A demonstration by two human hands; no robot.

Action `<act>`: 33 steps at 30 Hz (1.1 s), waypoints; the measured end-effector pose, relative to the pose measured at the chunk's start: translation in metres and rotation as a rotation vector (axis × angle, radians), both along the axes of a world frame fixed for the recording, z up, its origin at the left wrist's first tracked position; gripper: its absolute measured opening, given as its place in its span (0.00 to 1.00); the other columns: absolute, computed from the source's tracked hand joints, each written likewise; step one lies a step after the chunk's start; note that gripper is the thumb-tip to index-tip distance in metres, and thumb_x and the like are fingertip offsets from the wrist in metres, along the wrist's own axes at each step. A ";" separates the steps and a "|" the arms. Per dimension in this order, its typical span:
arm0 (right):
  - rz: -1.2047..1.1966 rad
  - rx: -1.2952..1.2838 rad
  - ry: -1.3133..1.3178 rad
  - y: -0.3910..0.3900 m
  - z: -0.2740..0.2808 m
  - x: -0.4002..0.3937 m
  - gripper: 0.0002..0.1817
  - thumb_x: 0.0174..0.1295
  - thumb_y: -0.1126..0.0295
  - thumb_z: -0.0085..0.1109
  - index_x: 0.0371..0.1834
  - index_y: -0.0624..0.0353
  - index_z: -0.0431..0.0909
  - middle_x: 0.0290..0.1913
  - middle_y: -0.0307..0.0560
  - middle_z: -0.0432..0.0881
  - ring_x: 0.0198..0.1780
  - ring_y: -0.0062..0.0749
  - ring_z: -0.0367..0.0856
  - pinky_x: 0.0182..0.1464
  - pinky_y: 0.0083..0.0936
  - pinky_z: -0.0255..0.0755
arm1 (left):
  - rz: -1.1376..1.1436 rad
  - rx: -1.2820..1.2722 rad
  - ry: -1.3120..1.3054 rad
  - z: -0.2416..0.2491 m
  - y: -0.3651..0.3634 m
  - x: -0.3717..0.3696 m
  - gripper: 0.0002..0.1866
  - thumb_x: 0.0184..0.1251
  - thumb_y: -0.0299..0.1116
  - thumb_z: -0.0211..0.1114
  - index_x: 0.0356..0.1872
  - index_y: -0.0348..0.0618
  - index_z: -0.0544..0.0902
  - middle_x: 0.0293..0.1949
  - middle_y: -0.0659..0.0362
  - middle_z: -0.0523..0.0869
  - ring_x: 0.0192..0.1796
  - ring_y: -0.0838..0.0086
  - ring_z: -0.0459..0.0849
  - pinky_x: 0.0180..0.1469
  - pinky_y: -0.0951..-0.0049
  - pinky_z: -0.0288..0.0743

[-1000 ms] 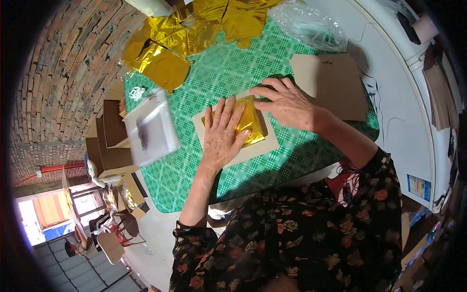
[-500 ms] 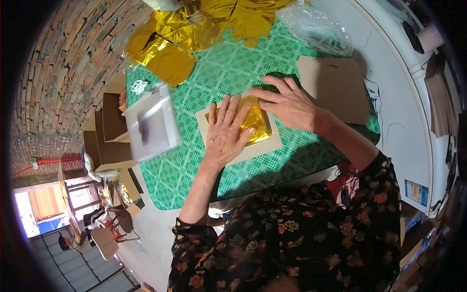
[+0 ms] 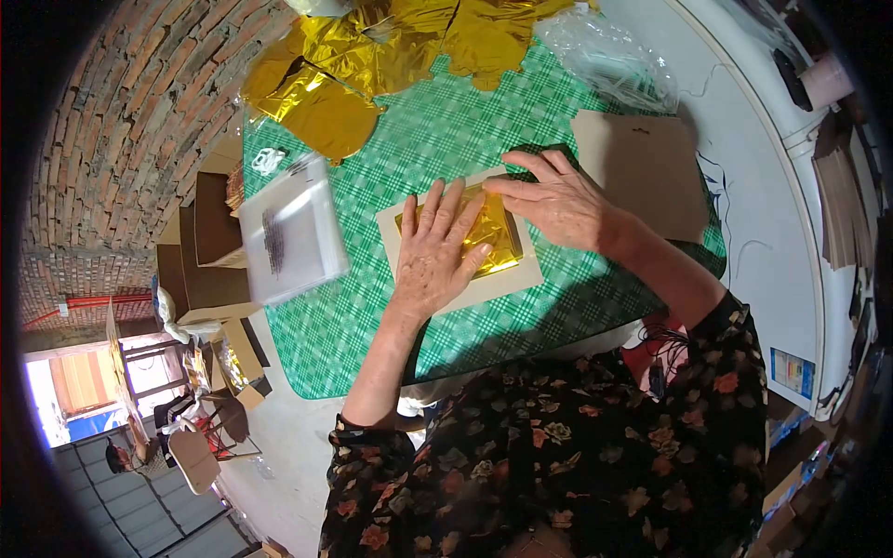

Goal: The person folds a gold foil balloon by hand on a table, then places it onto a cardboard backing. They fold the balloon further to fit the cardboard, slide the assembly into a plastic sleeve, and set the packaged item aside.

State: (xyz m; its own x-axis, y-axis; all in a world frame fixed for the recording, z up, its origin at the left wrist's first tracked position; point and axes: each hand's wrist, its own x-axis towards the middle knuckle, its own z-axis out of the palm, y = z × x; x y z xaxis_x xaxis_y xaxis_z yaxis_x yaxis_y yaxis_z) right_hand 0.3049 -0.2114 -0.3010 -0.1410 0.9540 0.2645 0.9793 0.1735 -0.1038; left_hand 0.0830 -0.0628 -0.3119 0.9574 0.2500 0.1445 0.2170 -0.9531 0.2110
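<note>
Gold foil (image 3: 493, 244) pressed flat under left hand (image 3: 433, 256), fingers spread; right hand (image 3: 558, 200) open, fingertips on foil edge.

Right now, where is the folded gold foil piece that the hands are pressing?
In the head view, the folded gold foil lies mid-table on a cardboard sheet, under the left hand and right hand.

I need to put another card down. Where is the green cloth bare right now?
Bare cloth lies between the loose gold foil and the card under both hands. A second strip runs along the near edge. It is crowded at the clear bags and the cardboard stack.
</note>
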 end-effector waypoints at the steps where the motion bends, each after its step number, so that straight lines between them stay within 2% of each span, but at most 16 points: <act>1: -0.007 -0.007 -0.004 0.000 0.000 -0.001 0.17 0.70 0.71 0.58 0.59 0.54 0.88 0.76 0.32 0.75 0.80 0.42 0.63 0.77 0.43 0.60 | 0.000 0.000 -0.001 0.000 0.000 0.000 0.36 0.84 0.63 0.46 0.82 0.55 0.69 0.84 0.52 0.62 0.87 0.51 0.53 0.87 0.40 0.39; 9: -0.030 -0.061 0.060 -0.001 0.000 -0.001 0.21 0.67 0.75 0.60 0.64 0.55 0.84 0.77 0.35 0.75 0.81 0.43 0.63 0.78 0.44 0.59 | 0.000 -0.002 -0.013 -0.001 0.000 0.000 0.37 0.83 0.66 0.43 0.81 0.54 0.70 0.83 0.51 0.62 0.86 0.51 0.54 0.87 0.39 0.40; 18: -0.031 -0.051 0.046 -0.002 -0.001 0.000 0.22 0.66 0.75 0.62 0.64 0.55 0.85 0.77 0.36 0.76 0.82 0.45 0.63 0.80 0.46 0.57 | 0.004 0.126 -0.056 0.009 -0.003 -0.007 0.37 0.83 0.61 0.50 0.83 0.52 0.67 0.86 0.52 0.60 0.88 0.53 0.52 0.87 0.41 0.36; 24: -0.014 -0.032 0.038 0.000 -0.001 -0.001 0.23 0.64 0.76 0.62 0.64 0.56 0.85 0.77 0.37 0.76 0.81 0.47 0.63 0.80 0.47 0.57 | -0.057 -0.048 -0.074 0.019 -0.009 -0.001 0.37 0.82 0.60 0.51 0.84 0.50 0.66 0.86 0.50 0.59 0.87 0.51 0.53 0.87 0.43 0.40; 27: -0.007 -0.017 0.033 -0.001 0.000 0.000 0.23 0.63 0.76 0.62 0.63 0.56 0.85 0.77 0.37 0.76 0.81 0.48 0.63 0.80 0.48 0.56 | -0.073 -0.093 -0.086 0.002 -0.006 0.003 0.38 0.82 0.59 0.52 0.84 0.50 0.65 0.85 0.50 0.59 0.87 0.51 0.54 0.88 0.45 0.42; 33: 0.048 0.090 0.046 0.002 -0.003 0.007 0.20 0.63 0.75 0.61 0.60 0.56 0.87 0.74 0.37 0.80 0.80 0.49 0.67 0.78 0.52 0.57 | -0.053 -0.017 -0.084 0.001 -0.009 0.003 0.38 0.81 0.60 0.53 0.84 0.51 0.65 0.85 0.49 0.60 0.87 0.51 0.55 0.88 0.45 0.42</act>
State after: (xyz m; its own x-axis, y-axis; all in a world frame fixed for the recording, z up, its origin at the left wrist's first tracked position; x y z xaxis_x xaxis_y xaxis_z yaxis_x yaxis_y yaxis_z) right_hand 0.3121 -0.2099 -0.3043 -0.1721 0.9187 0.3556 0.9641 0.2311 -0.1304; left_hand 0.0860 -0.0719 -0.3113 0.9539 0.2026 0.2212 0.1473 -0.9588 0.2430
